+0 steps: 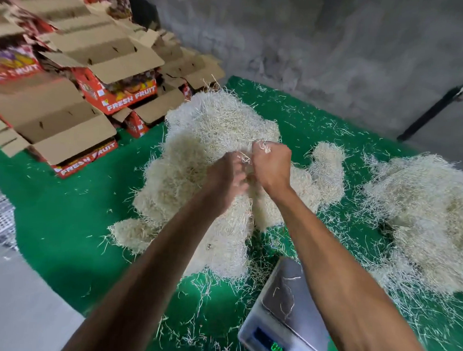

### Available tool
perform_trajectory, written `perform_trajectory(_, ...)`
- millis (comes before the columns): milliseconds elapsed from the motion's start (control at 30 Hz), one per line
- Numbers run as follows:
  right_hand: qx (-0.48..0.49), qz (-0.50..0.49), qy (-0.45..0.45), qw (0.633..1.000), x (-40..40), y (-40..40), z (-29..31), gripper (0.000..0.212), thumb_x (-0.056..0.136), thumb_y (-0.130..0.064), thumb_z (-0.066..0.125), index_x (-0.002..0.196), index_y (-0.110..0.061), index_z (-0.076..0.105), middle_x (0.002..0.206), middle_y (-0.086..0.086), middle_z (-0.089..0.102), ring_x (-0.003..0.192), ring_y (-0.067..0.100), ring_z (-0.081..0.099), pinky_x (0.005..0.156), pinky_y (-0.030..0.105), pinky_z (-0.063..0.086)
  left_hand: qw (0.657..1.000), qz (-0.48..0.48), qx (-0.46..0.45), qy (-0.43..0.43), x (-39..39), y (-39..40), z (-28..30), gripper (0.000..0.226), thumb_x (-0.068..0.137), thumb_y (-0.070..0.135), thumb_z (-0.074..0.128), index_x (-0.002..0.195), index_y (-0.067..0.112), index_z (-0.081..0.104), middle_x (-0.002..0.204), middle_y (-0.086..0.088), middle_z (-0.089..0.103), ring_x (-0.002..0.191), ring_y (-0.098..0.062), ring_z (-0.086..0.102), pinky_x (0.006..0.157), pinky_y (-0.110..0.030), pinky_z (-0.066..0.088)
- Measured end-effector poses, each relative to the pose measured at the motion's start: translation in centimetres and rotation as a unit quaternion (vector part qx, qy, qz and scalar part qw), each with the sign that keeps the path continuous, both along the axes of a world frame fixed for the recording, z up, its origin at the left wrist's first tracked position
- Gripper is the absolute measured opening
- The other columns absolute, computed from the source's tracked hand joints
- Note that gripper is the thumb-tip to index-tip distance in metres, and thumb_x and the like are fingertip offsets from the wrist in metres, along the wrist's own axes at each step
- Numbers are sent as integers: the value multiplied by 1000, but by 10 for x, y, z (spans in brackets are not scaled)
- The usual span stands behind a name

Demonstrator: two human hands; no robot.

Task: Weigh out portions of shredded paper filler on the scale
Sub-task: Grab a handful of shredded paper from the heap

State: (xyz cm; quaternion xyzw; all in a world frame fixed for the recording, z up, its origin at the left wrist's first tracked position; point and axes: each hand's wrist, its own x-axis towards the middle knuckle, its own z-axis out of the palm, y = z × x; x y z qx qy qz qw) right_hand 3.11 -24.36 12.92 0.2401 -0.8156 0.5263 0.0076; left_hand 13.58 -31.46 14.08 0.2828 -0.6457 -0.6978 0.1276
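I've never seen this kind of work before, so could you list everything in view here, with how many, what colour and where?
Big filler pile: one, cream, middle of the mat, under both hands.
Smaller filler pile: one, cream, at the right.
Loose strands: many, cream, scattered over the mat.
Scale: one, silver with a green display, front centre, only a few strands on its plate.
Mat: one, green, under everything.
Fruit boxes: a stack, too many to count, red and brown, flaps open, at the back left.
Wall: grey, behind.
Pole: one, black, leaning at the far right.
Left hand: gripping filler in the big pile.
Right hand: gripping filler beside it.
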Motion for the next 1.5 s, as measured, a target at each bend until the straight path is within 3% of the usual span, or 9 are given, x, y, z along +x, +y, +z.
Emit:
perform_trajectory(167, 106, 130, 31, 985, 27, -30, -21, 54, 103, -49, 21, 79, -19, 59, 76, -2, 56, 72, 17, 55, 72, 44, 55, 971, 186, -139, 52, 25, -49, -12, 28, 106, 19, 43, 112, 2, 64, 104, -6, 67, 92, -17, 63, 76, -28, 49)
perform_trajectory(233, 158, 209, 42, 964, 35, -30, -30, 50, 108, -49, 20, 115, -35, 67, 116, 0, 65, 109, 18, 59, 100, 57, 48, 956, 238, -152, 74, 36, -47, -14, 25, 108, 23, 41, 118, 8, 58, 104, 6, 62, 94, -1, 57, 74, -22, 44)
perform_trajectory(333, 140, 213, 40, 966, 35, -18, -40, 43, 108, -62, 29, 142, -50, 52, 161, -8, 38, 148, 17, 36, 122, 58, 25, 946, 254, -180, 91, 46, -30, -27, 22, 108, 27, 43, 120, 15, 56, 109, 7, 62, 101, -5, 58, 81, -25, 48)
perform_trajectory(633, 89, 73, 67, 991, 41, 77, -50, 37, 108, -32, 46, 140, -20, 59, 142, 1, 60, 128, 12, 54, 112, 41, 44, 924, 74, -367, 84, 39, 41, -56, 18, 97, 32, 54, 94, 19, 66, 86, 16, 67, 75, 4, 62, 60, -13, 46)
perform_trajectory(1000, 75, -120, -13, 990, 38, 275, -110, 54, 101, -58, 50, 144, -25, 55, 146, 0, 59, 132, 14, 53, 113, 45, 44, 939, -190, -281, 58, -29, 188, -99, 45, 98, 35, 63, 141, 32, 55, 143, 12, 56, 126, -7, 56, 109, -36, 46)
perform_trajectory(1167, 71, -203, -93, 972, 13, 349, -134, 73, 94, -69, 52, 151, -24, 47, 152, 0, 52, 136, 17, 51, 114, 48, 44, 936, -256, -235, 51, -73, 255, -126, 59, 96, 38, 65, 149, 40, 39, 147, 7, 51, 96, -17, 73, 69, -43, 61)
perform_trajectory(1267, 64, -219, -118, 966, -14, 383, -144, 70, 95, -64, 58, 153, -27, 45, 157, 0, 48, 141, 18, 46, 117, 50, 41, 926, -293, -235, 47, -108, 291, -148, 61, 96, 36, 65, 151, 33, 40, 148, -4, 51, 91, -18, 73, 49, -22, 53)
perform_trajectory(1400, 59, -235, -131, 961, -62, 418, -160, 71, 97, -66, 53, 153, -25, 45, 156, 1, 48, 140, 17, 47, 116, 49, 42, 908, -328, -258, 26, -163, 336, -168, 56, 98, 33, 62, 150, 32, 40, 145, -2, 53, 83, -7, 68, 49, -13, 46)
perform_trajectory(1500, 141, -241, -80, 957, -114, 438, -176, 66, 102, -64, 46, 152, -22, 45, 155, 6, 47, 140, 22, 47, 115, 50, 41, 893, -345, -289, 30, -219, 362, -179, 55, 101, 29, 57, 151, 34, 35, 147, 0, 49, 96, -6, 66, 63, -26, 61)
